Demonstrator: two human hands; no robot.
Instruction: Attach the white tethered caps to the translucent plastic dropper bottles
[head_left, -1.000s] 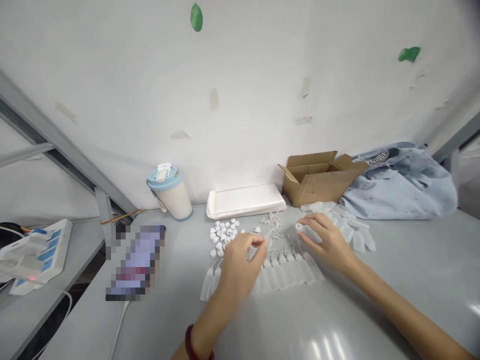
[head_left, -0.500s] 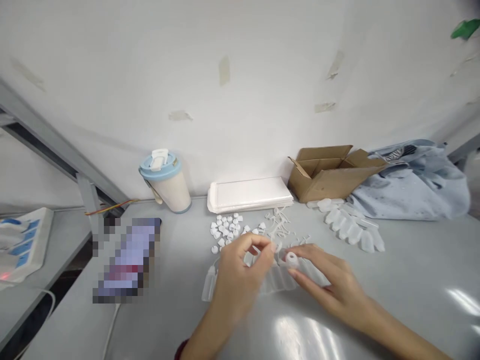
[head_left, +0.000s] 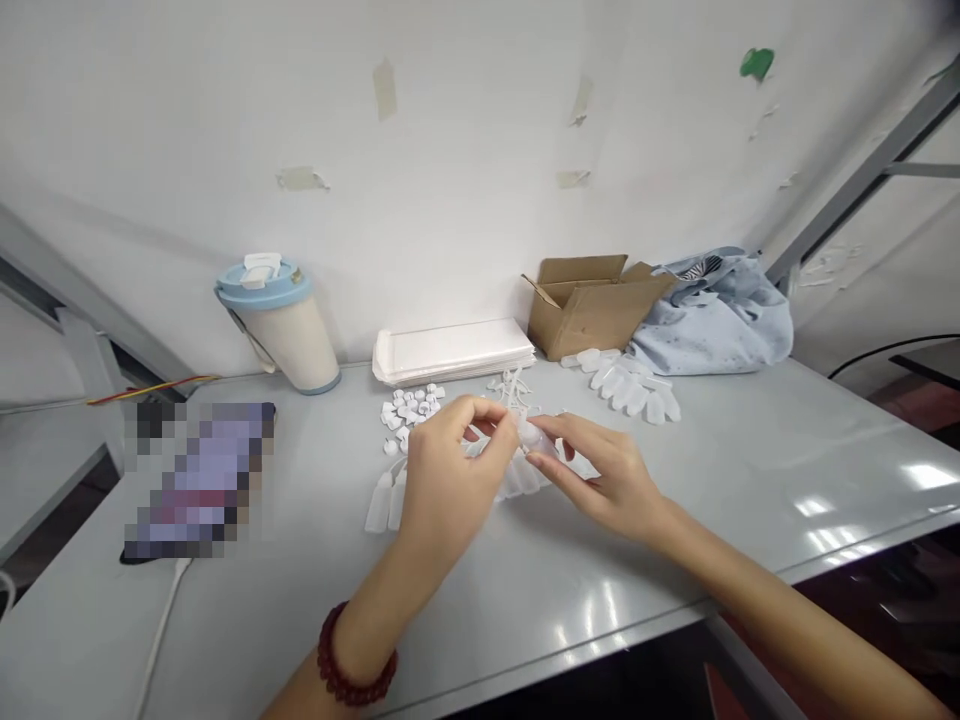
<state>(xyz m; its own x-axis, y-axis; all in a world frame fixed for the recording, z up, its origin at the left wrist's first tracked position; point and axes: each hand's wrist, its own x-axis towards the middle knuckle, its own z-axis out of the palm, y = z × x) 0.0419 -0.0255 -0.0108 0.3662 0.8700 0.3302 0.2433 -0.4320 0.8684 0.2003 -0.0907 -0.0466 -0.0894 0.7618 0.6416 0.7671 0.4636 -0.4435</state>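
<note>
White wall [head_left: 450, 230] behind the cardboard box [head_left: 600, 315], shiny grey table [head_left: 750, 450] under it, blue cloth [head_left: 720, 320] just right of it, cup [head_left: 289, 335] well left; and here, nearer than the box, the left hand [head_left: 457, 465] arches over, hiding part of a bottle row [head_left: 517, 482], the right hand [head_left: 607, 475] pinches a tilted bottle [head_left: 545, 442], left thumb and finger pinch a thin tip [head_left: 519, 416] at its mouth

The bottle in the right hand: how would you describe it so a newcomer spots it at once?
On the grey table, look in front of the open cardboard box, toward the middle. There the right hand pinches a small translucent bottle, its top facing the left hand. Unlike its lookalikes lying in the row and pile, this one is held.
</note>
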